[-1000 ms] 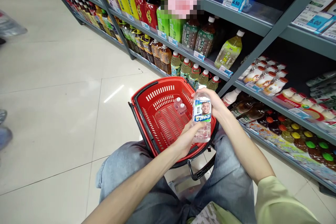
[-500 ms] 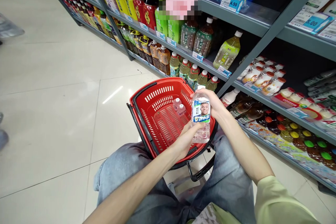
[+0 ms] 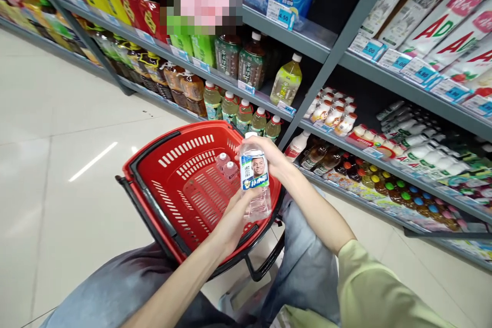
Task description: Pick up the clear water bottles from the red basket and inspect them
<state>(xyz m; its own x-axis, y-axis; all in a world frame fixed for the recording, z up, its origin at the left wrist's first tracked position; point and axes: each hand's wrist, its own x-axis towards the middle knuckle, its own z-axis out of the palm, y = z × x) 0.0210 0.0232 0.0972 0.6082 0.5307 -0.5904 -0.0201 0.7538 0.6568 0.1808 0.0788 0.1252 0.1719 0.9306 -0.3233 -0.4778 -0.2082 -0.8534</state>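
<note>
A clear plastic drink bottle [image 3: 255, 169] with a white cap and a blue, white and green label is held slightly tilted, its label facing me. My right hand [image 3: 267, 151] wraps around its upper part near the cap. Lower down, my left hand [image 3: 234, 220] grips the bottle, the thumb lying over the front below the label. Both hands are over the right side of a red shopping basket [image 3: 184, 130] with black rims and handles. Inside the basket stand two small pink bottles [image 3: 226, 166], close together beside the held bottle.
Grey shelves [image 3: 265, 105] full of drinks run along the far side, with price tags on their edges. A single green-yellow bottle [image 3: 286, 82] stands apart on the middle shelf. Small white bottles [image 3: 334, 113] sit to the right. Pale floor tiles [image 3: 77, 205] lie left of the basket.
The view has turned right, so basket, hands and shelves all appear further left, and more of the right-hand shelves shows. Both hands keep their hold on the bottle.
</note>
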